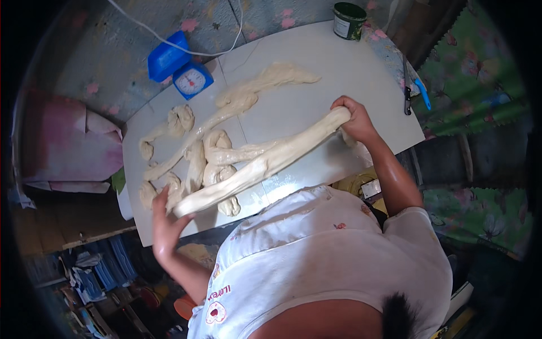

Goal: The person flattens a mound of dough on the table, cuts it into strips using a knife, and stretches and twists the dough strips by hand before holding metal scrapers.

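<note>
A long, thick strip of pale dough stretches slantwise between my two hands, its right end raised above the table. My right hand is closed round that end, thumb on top. At the lower left end, my left hand has the dough between thumb and fingers in a loose, wide grip. Beneath and behind the strip lie more pieces of soft, glossy dough, folded and twisted over each other. Another long piece of dough runs across the back of the table, and a smaller curled dough piece rests at the left.
The pale table meets the wall. A blue kitchen scale stands at its back left, below a white cable. A dark green tub is at the back. A black-handled knife and a blue-handled tool lie at the right edge.
</note>
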Tool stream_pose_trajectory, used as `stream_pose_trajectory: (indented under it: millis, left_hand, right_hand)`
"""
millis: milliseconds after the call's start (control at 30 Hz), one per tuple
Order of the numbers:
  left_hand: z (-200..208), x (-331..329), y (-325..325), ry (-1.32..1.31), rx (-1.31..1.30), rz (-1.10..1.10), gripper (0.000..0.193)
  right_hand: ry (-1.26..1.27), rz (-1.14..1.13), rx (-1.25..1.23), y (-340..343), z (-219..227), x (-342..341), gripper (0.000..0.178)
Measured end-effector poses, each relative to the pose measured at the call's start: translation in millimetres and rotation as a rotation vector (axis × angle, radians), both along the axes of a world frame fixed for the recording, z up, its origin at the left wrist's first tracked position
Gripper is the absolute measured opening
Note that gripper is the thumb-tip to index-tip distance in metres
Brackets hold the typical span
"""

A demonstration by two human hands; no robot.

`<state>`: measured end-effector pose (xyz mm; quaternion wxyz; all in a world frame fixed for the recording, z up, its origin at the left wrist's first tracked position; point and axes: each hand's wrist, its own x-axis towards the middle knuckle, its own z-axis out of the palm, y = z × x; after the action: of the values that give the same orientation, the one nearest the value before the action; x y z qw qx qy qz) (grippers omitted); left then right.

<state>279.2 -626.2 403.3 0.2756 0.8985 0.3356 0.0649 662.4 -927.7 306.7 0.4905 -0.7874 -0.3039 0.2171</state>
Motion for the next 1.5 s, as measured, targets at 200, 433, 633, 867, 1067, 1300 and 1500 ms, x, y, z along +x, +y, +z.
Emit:
stream_pose_trajectory:
  millis: [200,433,633,867,1067,1300,1500]
  left_hand:
    - [-54.1,138.2,-76.0,-0.307,-0.264,-0.416,0.113]
    - [-76.0,165.6,-80.8,-0.072,-0.375,-0.607,0.067]
    - [-104.5,135.1,-69.3,-0.004,-0.124,-0.38,0.037]
    - [-91.5,139.7,-77.6,-0.006,-0.001,-0.45,0.033]
    - [-38.3,99.7,-78.4,-0.058,-0.061,-0.416,0.038]
    - [-32.0,76.6,-47.4,-0.052,-0.459,-0.293,0.051]
    - [-83.6,143.2,-24.3,-0.081,-0.034,-0.552,0.066]
  right_hand:
    - [-0.486,0.373,0.256,54.5,72.9,-84.1,0.054]
    - [-1.133,0.066,0.339,14.0,133.6,-21.4,0.052]
    - [-0.882,-0.314,0.131,-9.2,88.7,66.1,0.054]
    - [-0.507,0.666,-0.081,71.0,6.0,-70.2,0.095]
    - [-0.721,0.618,-0.057,82.8,-28.4,-62.3,0.046]
    - [-0.548,0.346,-0.361,28.2,-32.4,72.9,0.048]
    - [-0.185,0.298,-0.139,102.8,-6.0,124.8,0.094]
